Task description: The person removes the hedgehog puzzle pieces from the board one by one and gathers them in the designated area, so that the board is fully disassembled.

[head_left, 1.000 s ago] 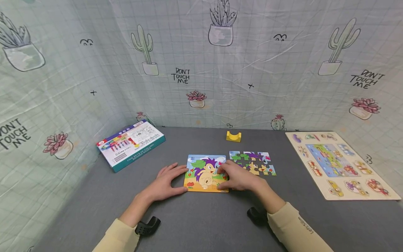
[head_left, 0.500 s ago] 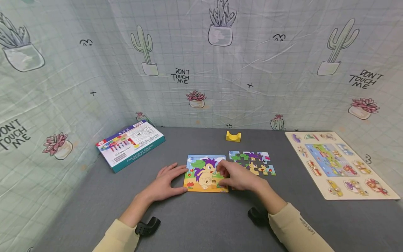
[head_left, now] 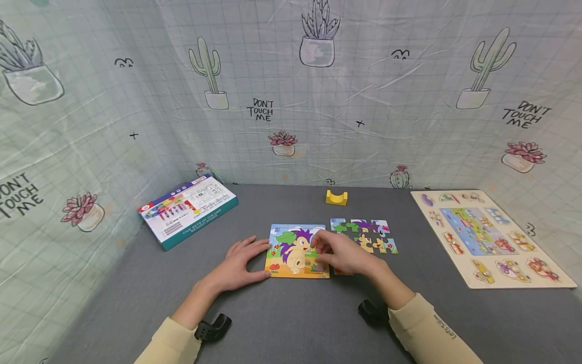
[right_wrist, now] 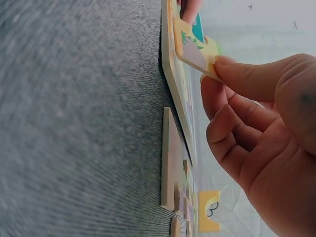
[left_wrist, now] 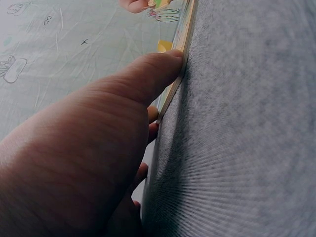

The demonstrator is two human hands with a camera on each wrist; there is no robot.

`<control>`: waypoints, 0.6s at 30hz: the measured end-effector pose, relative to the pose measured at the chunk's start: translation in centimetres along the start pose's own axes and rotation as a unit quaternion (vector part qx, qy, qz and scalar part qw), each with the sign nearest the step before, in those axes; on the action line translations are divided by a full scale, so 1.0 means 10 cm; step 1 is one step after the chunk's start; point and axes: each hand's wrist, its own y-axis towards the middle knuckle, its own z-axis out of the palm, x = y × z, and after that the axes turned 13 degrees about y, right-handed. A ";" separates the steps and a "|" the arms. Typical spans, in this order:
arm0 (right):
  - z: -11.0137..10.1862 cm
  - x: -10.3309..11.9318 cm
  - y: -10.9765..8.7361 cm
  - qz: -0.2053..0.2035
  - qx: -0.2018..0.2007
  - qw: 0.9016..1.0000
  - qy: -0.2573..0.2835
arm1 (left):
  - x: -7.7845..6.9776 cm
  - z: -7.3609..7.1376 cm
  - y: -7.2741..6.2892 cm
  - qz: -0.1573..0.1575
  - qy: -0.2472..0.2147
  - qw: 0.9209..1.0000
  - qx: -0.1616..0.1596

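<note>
A jigsaw board (head_left: 278, 263) with a purple-haired hedgehog picture lies flat on the grey table. My left hand (head_left: 241, 260) rests at its left edge, fingers extended; in the left wrist view the thumb (left_wrist: 170, 58) touches the board's edge. Above the board's lower right corner, my right hand (head_left: 347, 253) pinches a jigsaw piece (right_wrist: 195, 49) between thumb and fingertips. That piece, yellow with green grass and a greyish patch, stands tilted in the right wrist view. To the board's right lie several loose jigsaw pieces (head_left: 365, 240), partly hidden behind the right hand.
A boxed toy set (head_left: 188, 210) lies at the back left. Behind the board stands a small yellow block (head_left: 337, 197) with a curved notch. A wooden picture-puzzle board (head_left: 436, 240) lies at the right. A printed cloth (head_left: 318, 146) encloses the table's back and sides.
My right hand has lifted slightly from the board's lower right corner, and the jigsaw piece it pinches is now raised and tilted. My left hand has stayed in place.
</note>
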 end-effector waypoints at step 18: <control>-0.25 -0.01 -0.12 -0.019 -0.022 0.999 0.041 | 0.00 0.00 0.00 -0.002 -0.001 1.000 -0.001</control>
